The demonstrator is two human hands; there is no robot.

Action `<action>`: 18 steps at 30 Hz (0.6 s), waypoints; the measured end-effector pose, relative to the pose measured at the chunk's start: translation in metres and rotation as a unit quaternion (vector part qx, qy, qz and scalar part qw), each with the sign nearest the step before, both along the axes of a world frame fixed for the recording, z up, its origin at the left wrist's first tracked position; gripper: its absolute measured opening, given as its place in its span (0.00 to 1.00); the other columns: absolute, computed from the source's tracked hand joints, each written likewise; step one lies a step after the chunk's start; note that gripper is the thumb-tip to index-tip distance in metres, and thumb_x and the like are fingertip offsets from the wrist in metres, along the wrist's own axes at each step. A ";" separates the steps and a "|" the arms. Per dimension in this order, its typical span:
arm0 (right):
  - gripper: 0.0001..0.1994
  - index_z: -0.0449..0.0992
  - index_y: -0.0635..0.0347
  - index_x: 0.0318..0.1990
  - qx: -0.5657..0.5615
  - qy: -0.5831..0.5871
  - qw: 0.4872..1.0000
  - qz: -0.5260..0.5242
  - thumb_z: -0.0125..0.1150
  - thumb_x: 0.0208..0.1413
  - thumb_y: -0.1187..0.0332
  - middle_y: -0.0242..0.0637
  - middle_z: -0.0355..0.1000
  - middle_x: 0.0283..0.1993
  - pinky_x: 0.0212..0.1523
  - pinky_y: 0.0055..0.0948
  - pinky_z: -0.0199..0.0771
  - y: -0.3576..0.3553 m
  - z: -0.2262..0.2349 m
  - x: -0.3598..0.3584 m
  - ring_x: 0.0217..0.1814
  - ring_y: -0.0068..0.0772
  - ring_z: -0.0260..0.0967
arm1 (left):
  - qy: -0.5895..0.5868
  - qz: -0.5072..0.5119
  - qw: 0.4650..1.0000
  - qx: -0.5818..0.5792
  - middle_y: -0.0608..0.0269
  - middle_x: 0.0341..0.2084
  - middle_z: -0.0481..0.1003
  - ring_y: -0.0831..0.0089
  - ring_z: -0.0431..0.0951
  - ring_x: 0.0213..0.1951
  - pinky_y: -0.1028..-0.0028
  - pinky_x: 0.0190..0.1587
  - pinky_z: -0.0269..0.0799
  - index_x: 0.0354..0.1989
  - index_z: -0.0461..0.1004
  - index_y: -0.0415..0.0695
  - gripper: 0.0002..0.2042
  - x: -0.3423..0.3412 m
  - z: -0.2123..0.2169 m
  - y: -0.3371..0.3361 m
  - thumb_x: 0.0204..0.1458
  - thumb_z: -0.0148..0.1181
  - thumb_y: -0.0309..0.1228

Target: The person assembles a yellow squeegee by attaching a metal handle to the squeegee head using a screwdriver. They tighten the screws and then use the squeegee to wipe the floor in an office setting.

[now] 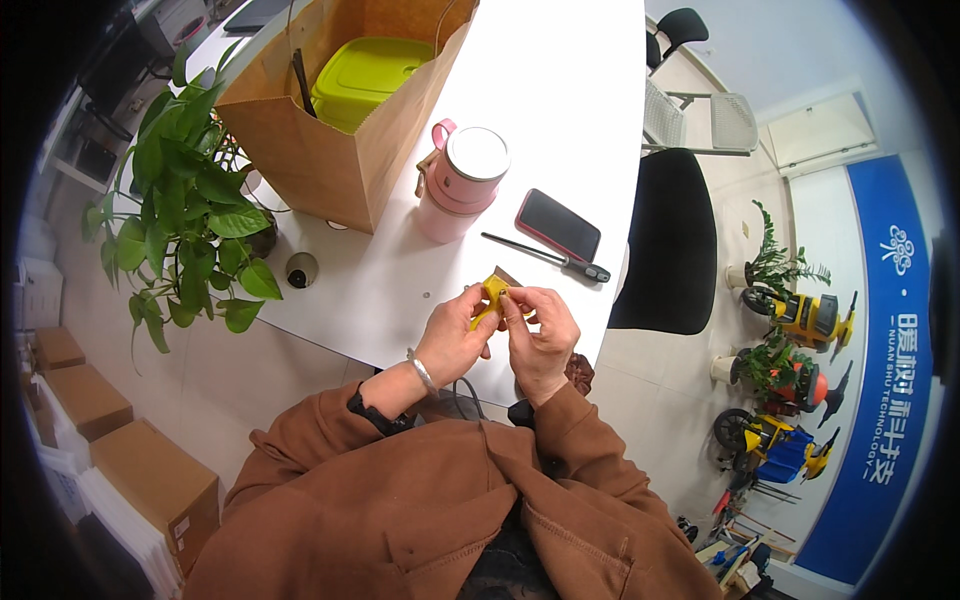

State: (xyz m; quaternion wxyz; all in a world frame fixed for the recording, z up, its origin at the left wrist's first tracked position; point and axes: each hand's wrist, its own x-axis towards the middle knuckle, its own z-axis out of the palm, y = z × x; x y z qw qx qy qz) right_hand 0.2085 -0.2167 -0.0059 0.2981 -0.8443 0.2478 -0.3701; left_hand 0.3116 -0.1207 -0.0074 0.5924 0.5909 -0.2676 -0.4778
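Observation:
Over the near edge of the white table, my left hand (pixel 454 333) grips a small yellow piece (pixel 494 287) with a flat grey-brown plate sticking out at its top. My right hand (pixel 541 338) is closed in a pinch against it, thumb and forefinger at a tiny dark spot I cannot make out. Fingers cover much of the yellow piece, so its exact kind is hidden. Just beyond my hands lies a screwdriver (pixel 545 257) with a black handle, beside a phone (pixel 558 226) with a dark screen. A tiny metal part (pixel 426 295) rests left of my hands.
A pink insulated mug (pixel 463 185) stands behind the screwdriver. Beyond it is a brown paper bag (pixel 330 160) holding a green-lidded box (pixel 368 75). A leafy plant (pixel 190 200) and a small cup (pixel 301 270) are at left; a black chair (pixel 672 245) adjoins the right edge.

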 end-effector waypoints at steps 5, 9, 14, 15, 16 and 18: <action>0.08 0.79 0.61 0.35 -0.093 -0.007 0.996 -0.009 0.67 0.45 0.77 0.39 0.74 0.31 0.31 0.31 0.73 0.001 0.001 0.005 0.32 0.39 0.72 | -0.019 0.023 1.000 -0.005 0.55 0.29 0.78 0.73 0.76 0.18 0.74 0.22 0.72 0.46 0.68 0.35 0.10 -0.001 -0.005 -0.002 0.60 0.52 0.28; 0.10 0.79 0.62 0.38 -0.110 0.016 0.994 -0.014 0.68 0.46 0.75 0.39 0.73 0.32 0.31 0.31 0.72 0.005 0.002 0.009 0.32 0.39 0.72 | -0.123 0.027 0.991 0.035 0.49 0.31 0.78 0.60 0.79 0.24 0.68 0.27 0.74 0.49 0.68 0.37 0.13 0.002 -0.013 -0.006 0.56 0.52 0.25; 0.13 0.79 0.64 0.38 -0.005 -0.006 0.999 -0.042 0.72 0.44 0.72 0.40 0.74 0.31 0.27 0.27 0.72 0.011 -0.006 0.010 0.29 0.35 0.71 | -0.361 0.075 0.928 -0.052 0.50 0.36 0.76 0.54 0.78 0.33 0.65 0.33 0.74 0.58 0.66 0.40 0.22 -0.003 -0.018 -0.003 0.51 0.53 0.20; 0.13 0.79 0.64 0.37 0.024 -0.018 0.998 -0.047 0.73 0.43 0.72 0.40 0.74 0.31 0.26 0.27 0.72 0.013 -0.008 0.010 0.28 0.33 0.72 | -0.369 0.076 0.925 -0.056 0.50 0.36 0.75 0.53 0.78 0.33 0.66 0.33 0.74 0.59 0.66 0.40 0.24 -0.005 -0.018 -0.003 0.51 0.53 0.19; 0.13 0.78 0.65 0.35 0.042 -0.042 0.997 -0.054 0.74 0.42 0.72 0.39 0.75 0.29 0.25 0.25 0.72 0.013 -0.010 0.010 0.25 0.30 0.71 | -0.392 0.067 0.917 -0.043 0.51 0.37 0.75 0.54 0.78 0.33 0.66 0.33 0.74 0.60 0.65 0.41 0.25 -0.006 -0.019 -0.002 0.51 0.54 0.20; 0.11 0.77 0.66 0.33 0.078 -0.039 0.994 -0.071 0.73 0.43 0.73 0.39 0.74 0.28 0.25 0.24 0.72 0.014 -0.012 0.009 0.24 0.29 0.71 | -0.430 0.058 0.901 -0.030 0.52 0.39 0.74 0.54 0.78 0.33 0.65 0.33 0.74 0.61 0.64 0.42 0.26 -0.008 -0.021 -0.002 0.50 0.55 0.20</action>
